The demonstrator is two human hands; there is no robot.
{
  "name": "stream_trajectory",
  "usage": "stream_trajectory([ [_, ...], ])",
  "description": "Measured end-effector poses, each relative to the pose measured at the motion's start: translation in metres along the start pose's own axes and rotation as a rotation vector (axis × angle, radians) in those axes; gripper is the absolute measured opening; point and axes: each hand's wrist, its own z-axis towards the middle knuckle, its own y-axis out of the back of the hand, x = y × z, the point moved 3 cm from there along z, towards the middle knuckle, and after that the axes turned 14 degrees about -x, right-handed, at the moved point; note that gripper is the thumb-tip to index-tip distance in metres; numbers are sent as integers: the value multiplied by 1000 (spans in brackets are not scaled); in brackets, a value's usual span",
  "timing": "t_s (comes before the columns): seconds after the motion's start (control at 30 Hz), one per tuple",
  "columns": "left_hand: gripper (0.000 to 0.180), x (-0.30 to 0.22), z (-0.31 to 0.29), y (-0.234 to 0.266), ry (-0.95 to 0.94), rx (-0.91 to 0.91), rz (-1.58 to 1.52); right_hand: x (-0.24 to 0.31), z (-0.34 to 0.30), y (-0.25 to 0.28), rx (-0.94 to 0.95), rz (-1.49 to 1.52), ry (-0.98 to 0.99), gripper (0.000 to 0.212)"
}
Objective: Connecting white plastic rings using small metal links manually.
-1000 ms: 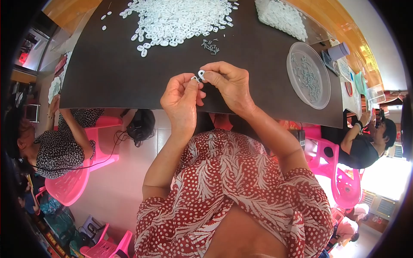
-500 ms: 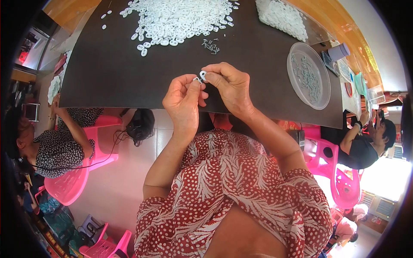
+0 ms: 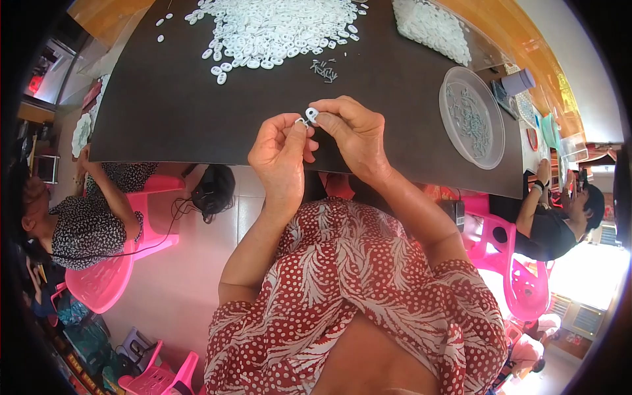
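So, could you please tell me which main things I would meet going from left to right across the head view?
Loose white pieces → left hand → right hand, its fingers gripping a white oval piece → round clear tray → lavender cup.

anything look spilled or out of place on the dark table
Mildly: three small white pieces lie apart from the big white heap, at the far left of the table, like strays. Some grey pins lie loose on it, outside the round tray. No damage shows.

White pc [image 3: 313,118] smooth plastic; pins [image 3: 326,72] prob. metal.
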Motion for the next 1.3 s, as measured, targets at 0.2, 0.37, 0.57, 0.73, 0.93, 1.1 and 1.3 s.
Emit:
stream_trajectory([
  [0.2, 12, -1, 1, 0, 13, -4, -12, 0, 0, 0, -9, 39, -37, 12],
  [0.37, 11, 0, 2, 1, 28, -3, -9, -3, 2, -1, 44, 211, -262, 12],
  [0.57, 10, 0, 2, 1, 19, -15, 2, -12, -2, -3, -33, 79, -41, 11],
  [0.73, 10, 2, 1, 1, 46, -8, -28, -11, -3, -4, -16, 152, -148, 11],
  [0.93, 10, 0, 3, 1, 61, 1, -24, -18, -1, -1, 51, 209, -351, 14],
  [1.1, 10, 1, 3, 2, 44, -38, -15, -16, -3, -1, -9, 177, -275, 14],
  [1.3, 10, 1, 3, 2, 41, -36, -2, -12, -3, -2, 7, 174, -288, 15],
])
